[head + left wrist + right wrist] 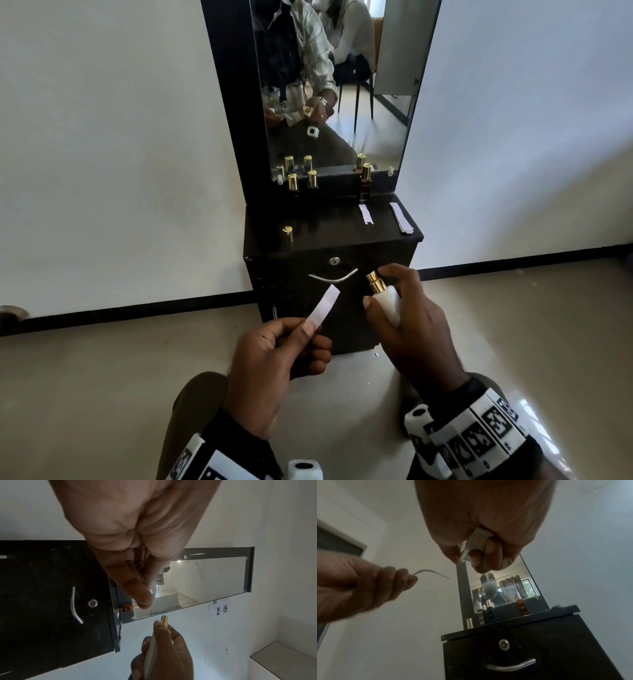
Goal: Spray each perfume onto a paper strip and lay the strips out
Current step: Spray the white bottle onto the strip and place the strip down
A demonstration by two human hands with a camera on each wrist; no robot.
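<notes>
At lower centre, our left hand point(270, 370) pinches the paper strip point(323, 306), slanting up-right toward the white perfume bottle point(385, 299) gripped by our right hand point(416, 329), its nozzle facing the strip's tip.

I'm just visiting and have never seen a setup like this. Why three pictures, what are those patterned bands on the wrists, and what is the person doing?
There is no robot here: a person wears three cameras. The big picture comes from the head; the other two look along each wrist from the patterned bands.

The left hand pinches a paper strip. The right hand grips a white perfume bottle, a finger on its gold sprayer, aimed toward the strip.

On the black cabinet stand three capped bottles before a mirror, with a loose gold cap, one laid strip and a small stack of strips.
</notes>
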